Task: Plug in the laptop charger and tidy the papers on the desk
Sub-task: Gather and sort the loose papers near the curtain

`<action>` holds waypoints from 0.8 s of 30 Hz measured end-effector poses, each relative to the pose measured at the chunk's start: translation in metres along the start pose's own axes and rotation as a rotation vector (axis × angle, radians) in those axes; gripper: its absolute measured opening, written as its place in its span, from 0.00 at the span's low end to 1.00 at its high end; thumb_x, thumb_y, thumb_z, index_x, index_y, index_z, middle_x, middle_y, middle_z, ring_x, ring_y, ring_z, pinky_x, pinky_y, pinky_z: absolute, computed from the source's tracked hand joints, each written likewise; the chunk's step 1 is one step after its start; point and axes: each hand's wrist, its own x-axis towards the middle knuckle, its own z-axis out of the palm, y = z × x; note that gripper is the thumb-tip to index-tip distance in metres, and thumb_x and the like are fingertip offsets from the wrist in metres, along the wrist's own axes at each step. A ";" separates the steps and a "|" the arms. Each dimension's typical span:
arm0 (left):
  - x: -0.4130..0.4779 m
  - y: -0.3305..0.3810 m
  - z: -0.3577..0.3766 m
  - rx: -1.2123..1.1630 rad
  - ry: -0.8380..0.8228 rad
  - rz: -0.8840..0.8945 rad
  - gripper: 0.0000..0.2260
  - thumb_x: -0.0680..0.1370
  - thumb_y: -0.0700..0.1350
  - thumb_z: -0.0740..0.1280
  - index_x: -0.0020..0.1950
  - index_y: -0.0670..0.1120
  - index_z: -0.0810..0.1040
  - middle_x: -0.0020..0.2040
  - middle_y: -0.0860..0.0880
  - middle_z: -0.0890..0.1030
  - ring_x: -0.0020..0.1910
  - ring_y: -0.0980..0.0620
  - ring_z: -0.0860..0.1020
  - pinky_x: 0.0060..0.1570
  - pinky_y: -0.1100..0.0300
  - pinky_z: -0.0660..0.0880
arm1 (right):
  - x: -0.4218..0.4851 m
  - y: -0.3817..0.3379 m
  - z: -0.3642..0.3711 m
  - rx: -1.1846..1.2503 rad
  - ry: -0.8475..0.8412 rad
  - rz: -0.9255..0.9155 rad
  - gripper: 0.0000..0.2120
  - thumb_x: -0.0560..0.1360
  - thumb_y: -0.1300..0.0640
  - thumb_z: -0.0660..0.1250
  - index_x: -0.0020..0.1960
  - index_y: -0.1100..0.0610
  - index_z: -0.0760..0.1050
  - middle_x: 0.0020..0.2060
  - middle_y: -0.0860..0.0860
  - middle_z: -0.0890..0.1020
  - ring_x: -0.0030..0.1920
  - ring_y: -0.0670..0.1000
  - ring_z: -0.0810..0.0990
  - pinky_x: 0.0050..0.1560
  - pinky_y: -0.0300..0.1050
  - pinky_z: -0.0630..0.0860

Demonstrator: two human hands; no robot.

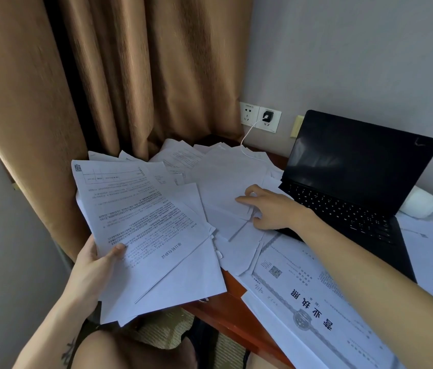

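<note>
White papers [226, 179] litter the desk [226, 291] while the charger [267, 117] sits plugged in beyond the fingertips, as the left hand [95, 265] grips a gathered stack [151, 235] and the right hand [268, 206], fingers loosely spread, touches a loose sheet beside the laptop [343, 182].

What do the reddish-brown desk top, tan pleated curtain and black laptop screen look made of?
The reddish-brown desk top: probably varnished wood or veneer, going by its smooth sheen. The tan pleated curtain: woven fabric, matte, hanging in soft folds with a fine ribbed texture. The black laptop screen: glossy glass or plastic, showing faint reflections.
</note>
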 end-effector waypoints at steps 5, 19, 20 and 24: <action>-0.001 0.000 -0.001 0.014 0.006 -0.012 0.16 0.83 0.40 0.69 0.68 0.54 0.77 0.58 0.54 0.85 0.55 0.47 0.84 0.51 0.49 0.80 | 0.004 -0.006 -0.007 -0.323 0.044 -0.162 0.29 0.79 0.49 0.65 0.77 0.50 0.63 0.68 0.49 0.69 0.57 0.51 0.75 0.45 0.45 0.74; -0.005 0.006 0.003 0.000 0.011 -0.022 0.15 0.83 0.37 0.68 0.66 0.54 0.78 0.56 0.54 0.86 0.54 0.47 0.84 0.51 0.49 0.79 | 0.009 -0.021 0.022 0.034 0.513 0.006 0.13 0.81 0.60 0.64 0.63 0.56 0.80 0.60 0.54 0.78 0.46 0.59 0.81 0.37 0.49 0.75; -0.005 0.006 0.003 0.001 0.010 -0.025 0.15 0.83 0.38 0.68 0.65 0.54 0.78 0.56 0.53 0.86 0.54 0.46 0.84 0.53 0.47 0.80 | 0.009 -0.022 0.022 0.130 0.540 0.022 0.13 0.81 0.62 0.63 0.63 0.57 0.79 0.61 0.54 0.78 0.49 0.58 0.81 0.42 0.52 0.77; -0.005 0.007 0.001 0.004 0.000 -0.025 0.15 0.83 0.38 0.68 0.65 0.56 0.78 0.57 0.53 0.86 0.55 0.45 0.84 0.58 0.43 0.79 | 0.002 -0.015 0.022 0.365 0.666 0.056 0.12 0.81 0.67 0.60 0.61 0.59 0.77 0.62 0.51 0.77 0.55 0.51 0.79 0.59 0.46 0.76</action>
